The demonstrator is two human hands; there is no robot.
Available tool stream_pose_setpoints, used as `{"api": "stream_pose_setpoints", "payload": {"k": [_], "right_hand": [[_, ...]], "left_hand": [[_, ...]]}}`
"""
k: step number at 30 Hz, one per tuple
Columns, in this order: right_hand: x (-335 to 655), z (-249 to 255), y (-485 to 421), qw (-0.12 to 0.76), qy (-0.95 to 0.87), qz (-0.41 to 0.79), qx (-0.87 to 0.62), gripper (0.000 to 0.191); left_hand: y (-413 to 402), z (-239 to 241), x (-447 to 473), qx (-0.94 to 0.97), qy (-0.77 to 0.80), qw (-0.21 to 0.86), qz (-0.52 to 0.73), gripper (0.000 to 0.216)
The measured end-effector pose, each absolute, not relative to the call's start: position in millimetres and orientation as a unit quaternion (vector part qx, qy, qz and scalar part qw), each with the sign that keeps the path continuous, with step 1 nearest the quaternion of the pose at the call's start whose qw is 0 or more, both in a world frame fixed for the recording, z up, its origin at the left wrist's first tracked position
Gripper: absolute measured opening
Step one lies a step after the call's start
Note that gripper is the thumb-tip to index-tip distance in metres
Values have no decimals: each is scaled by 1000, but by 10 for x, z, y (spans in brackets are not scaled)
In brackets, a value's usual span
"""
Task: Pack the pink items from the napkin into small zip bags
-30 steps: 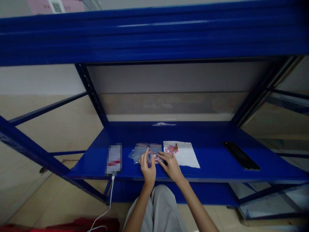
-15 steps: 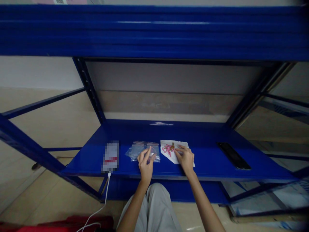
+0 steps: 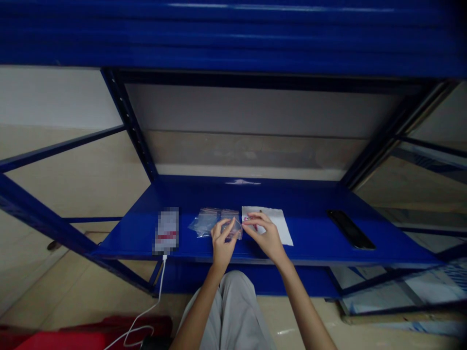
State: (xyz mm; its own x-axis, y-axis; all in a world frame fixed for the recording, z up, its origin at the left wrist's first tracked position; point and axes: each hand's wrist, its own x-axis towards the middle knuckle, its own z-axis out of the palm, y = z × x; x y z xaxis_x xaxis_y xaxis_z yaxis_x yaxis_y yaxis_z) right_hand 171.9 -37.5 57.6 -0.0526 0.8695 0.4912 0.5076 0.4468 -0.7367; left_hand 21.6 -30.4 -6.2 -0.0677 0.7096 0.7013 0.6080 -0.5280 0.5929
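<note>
My left hand point(image 3: 223, 243) is closed in a pinch over clear plastic zip bags point(image 3: 206, 222). A thin, pale string point(image 3: 239, 224) curves out from its fingertips towards the other hand. My right hand point(image 3: 268, 236) has thumb and forefinger pinched together at the string's curve; whatever is between them is too small to make out. Under that hand lies a white sheet of paper point(image 3: 284, 231) with a pile of small pink beads point(image 3: 256, 226), now mostly covered by the fingers. A brownish piece also shows at the top of the pile.
Everything lies on a blue metal shelf point(image 3: 302, 204) with another shelf level point(image 3: 233, 41) above it. A blurred-out device with a white cable point(image 3: 163, 287) is at the left. On the right lies a black phone point(image 3: 350, 230).
My right hand has moved left from the bead pile to the string near my left hand. The camera view has shifted slightly.
</note>
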Motion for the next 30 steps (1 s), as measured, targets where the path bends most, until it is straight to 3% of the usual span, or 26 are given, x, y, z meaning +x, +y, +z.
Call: {"api": "stream_pose_setpoints", "payload": {"k": [5,9,12,17,23,26,30], "right_hand": [[1658,630,-319,433,-753,177,-463,15],[1861,548,-221,503,-674,225,-491,23],[2117,387,-193,524,-609,179,-567,23],[2405,110,-239,439,-657,93,-606,19],[2329,-23,-146,391,-656,38,-644,23],[2276,-74,-66,398,-653,47,-642,23],[2261,-151,-26,428,-639,65,-636,24]], "left_hand": [[-292,-80,228,682,478,56,550,38],[-291,-40,218,649,478,85,586,34],[-293,-30,175,580,477,136,646,27],[-345,2,117,377,489,301,727,29],[-465,263,117,240,418,537,692,48],[-469,291,102,254,434,529,684,49],[-418,186,50,431,469,352,686,34]]}}
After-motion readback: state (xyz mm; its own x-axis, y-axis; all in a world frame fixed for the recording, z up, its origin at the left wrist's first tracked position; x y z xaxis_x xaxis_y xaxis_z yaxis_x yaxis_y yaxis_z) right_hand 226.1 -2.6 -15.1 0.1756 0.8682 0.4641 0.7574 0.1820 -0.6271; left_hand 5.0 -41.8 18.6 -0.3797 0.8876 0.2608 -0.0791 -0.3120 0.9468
